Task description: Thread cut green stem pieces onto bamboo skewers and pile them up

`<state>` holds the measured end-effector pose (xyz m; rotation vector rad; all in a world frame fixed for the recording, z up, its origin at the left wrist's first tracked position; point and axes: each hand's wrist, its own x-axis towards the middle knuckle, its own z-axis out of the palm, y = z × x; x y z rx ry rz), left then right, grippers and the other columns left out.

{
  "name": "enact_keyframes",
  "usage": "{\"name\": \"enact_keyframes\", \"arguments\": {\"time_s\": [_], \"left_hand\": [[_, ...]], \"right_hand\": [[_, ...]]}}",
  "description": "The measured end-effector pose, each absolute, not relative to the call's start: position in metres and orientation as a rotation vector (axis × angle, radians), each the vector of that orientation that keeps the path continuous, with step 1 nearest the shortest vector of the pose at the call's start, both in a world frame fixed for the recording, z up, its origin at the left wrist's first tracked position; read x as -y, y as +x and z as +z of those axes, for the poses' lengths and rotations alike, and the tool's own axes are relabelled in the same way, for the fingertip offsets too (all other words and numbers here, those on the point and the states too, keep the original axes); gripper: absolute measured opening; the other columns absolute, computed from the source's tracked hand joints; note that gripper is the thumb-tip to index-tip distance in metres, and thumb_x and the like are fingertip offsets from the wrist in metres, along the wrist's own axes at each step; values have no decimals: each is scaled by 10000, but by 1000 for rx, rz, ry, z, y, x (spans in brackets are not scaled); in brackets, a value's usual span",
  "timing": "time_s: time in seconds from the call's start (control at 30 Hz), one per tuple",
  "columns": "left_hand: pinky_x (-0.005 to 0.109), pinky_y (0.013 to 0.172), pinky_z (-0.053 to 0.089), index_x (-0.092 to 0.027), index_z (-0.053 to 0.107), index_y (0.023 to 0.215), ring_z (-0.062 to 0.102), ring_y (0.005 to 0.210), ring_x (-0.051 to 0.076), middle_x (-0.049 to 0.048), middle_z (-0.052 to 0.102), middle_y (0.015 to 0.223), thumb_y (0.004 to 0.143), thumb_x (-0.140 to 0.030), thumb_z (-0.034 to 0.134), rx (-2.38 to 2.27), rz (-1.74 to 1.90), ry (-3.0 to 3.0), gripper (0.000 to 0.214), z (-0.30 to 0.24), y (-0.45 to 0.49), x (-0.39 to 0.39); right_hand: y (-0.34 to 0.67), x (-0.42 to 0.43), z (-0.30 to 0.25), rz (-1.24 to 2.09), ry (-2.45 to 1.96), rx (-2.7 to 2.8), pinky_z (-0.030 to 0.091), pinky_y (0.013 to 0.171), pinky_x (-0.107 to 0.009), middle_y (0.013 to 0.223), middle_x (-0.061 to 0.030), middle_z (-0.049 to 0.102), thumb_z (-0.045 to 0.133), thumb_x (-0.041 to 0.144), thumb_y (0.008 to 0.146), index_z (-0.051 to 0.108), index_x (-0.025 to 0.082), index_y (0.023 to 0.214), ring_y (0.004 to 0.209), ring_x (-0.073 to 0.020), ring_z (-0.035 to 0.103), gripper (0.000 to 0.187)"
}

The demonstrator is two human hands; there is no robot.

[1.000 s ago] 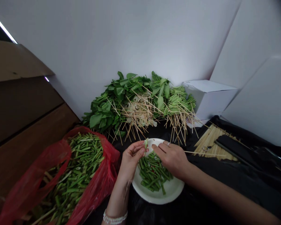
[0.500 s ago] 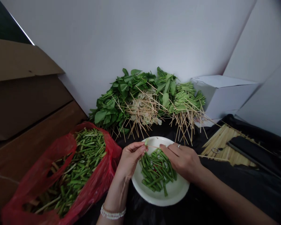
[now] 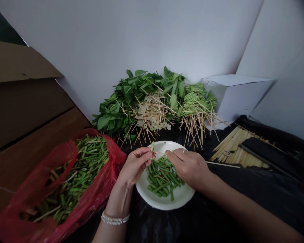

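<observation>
My left hand (image 3: 135, 163) pinches a short green stem piece (image 3: 152, 146) upright above the rim of a white plate (image 3: 164, 200). My right hand (image 3: 188, 166) grips a thin bamboo skewer (image 3: 224, 164) whose tip points left and meets the stem piece. Both hands hover over the plate, which holds several cut green stems (image 3: 163, 177). A ring sits on my right hand and a pearl bracelet on my left wrist.
A red plastic bag (image 3: 40, 199) full of green stems lies at the left. Skewered leafy greens and stems (image 3: 152, 104) are piled against the wall. Loose bamboo skewers (image 3: 233, 150) and a white box (image 3: 236, 96) sit at the right. Black sheeting covers the surface.
The skewer tip has come up against the stem piece held in my left hand. The view shifted slightly; both hands stay over the plate.
</observation>
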<state>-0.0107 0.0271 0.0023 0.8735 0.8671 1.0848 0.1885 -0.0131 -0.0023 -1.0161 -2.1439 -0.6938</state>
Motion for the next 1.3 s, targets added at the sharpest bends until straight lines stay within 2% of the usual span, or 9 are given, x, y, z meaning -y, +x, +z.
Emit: {"name": "enact_keyframes", "arguments": {"time_s": [0.17,0.3,0.4,0.5,0.6,0.8,1.07,1.17,1.3], "left_hand": [[215,623,514,-134,762,785,643,596,109,33,730,672,565,-219,886,-891,989,1033,266,2,-1,-20],[334,817,520,-174,775,907,682,843,207,87,758,921,724,-254,773,-1036,1071,1521,200,4,-8,-22],[447,947,447,-223,779,938,620,1062,284,103,730,1072,814,-209,663,-1263,1004,2081,170,0,-16,-28],[543,1017,339,-266,772,953,479,1262,331,80,691,1203,835,-82,545,-1406,676,2518,315,-7,-19,-29],[554,1040,297,-280,739,1055,378,1348,320,73,626,1307,783,15,474,-1438,452,2700,481,-10,-17,-27],[551,998,331,-244,760,960,398,1274,356,139,570,1263,795,-59,521,-1612,364,2733,344,-10,-9,-24],[545,999,313,-226,714,798,396,1273,350,120,577,1279,774,-62,596,-1565,384,2771,204,-10,-8,-24],[537,1033,270,-236,700,792,439,1248,323,84,671,1135,762,-70,640,-1480,458,2737,179,-8,-9,-24],[423,915,399,-249,728,848,607,984,277,55,724,877,774,-119,662,-1377,721,2474,163,-2,-9,-23]], "right_hand": [[182,12,-5,-616,-1005,2181,302,512,-297,669,-8,544,427,136,932,646,131,952,589,-141,476,220],[189,4,-7,-612,-1024,2102,331,557,-282,688,-17,561,412,139,941,663,130,991,618,-135,482,256],[196,-2,-6,-629,-1081,2062,349,591,-278,710,-25,581,405,129,939,670,129,1027,645,-135,493,279],[198,-5,-6,-625,-1101,2065,352,604,-279,716,-25,585,407,123,935,673,129,1031,654,-137,498,282],[196,-5,-9,-615,-1079,2091,352,609,-280,728,-28,591,428,125,927,671,129,1032,665,-142,504,265],[194,-4,-12,-603,-1089,2102,338,612,-287,719,-17,581,436,113,916,673,143,1011,665,-144,497,257],[195,-4,-9,-565,-1088,2105,349,615,-273,722,-25,592,422,112,917,679,135,1014,669,-137,504,276],[198,-4,-7,-564,-1085,2082,356,615,-264,718,-26,595,418,112,918,682,133,1018,659,-131,506,283],[203,-4,-1,-598,-1090,2037,354,602,-260,683,-16,573,407,106,920,691,139,987,637,-124,494,293]]}}
